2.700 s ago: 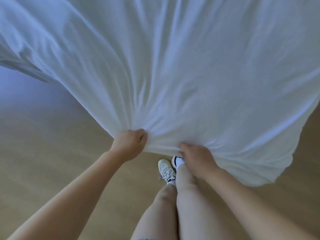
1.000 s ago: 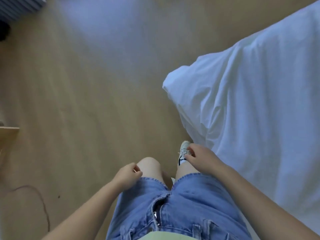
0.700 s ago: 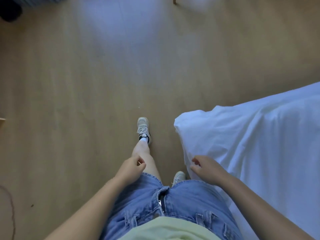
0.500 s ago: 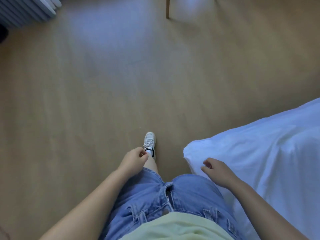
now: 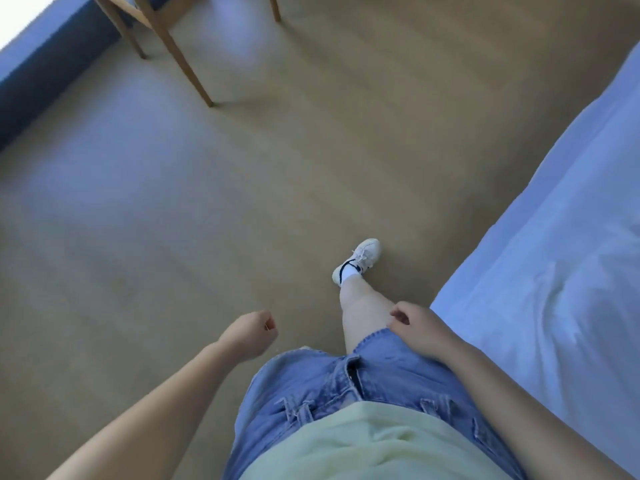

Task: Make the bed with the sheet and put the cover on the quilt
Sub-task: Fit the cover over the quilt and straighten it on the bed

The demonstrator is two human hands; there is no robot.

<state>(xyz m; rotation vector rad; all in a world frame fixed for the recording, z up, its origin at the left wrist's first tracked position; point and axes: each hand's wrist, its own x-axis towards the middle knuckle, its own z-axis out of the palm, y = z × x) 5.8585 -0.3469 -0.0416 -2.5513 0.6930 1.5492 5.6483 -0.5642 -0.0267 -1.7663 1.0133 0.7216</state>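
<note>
in the head view, your left grip (image 5: 251,336) hangs over the floor (image 5: 207,209) beside your hip, fingers loosely curled round nothing. your right grip (image 5: 420,329) is likewise slack and empty, just beside the near corner of the sheet (image 5: 554,271); whether it brushes the cloth you cannot tell. the sheet lies white over the bed along the right edge and drapes down its side toward the floor. soft creases on top suggest it is spread but perhaps not yet smoothed or tucked. neither quilt nor cover shows here. one shoe (image 5: 358,259) is planted ahead along the bed's side, which suggests you are walking round to another edge, hands free because nothing needs carrying. wooden chair legs (image 5: 187,60) stand well apart at the top left, out of your path.
</note>
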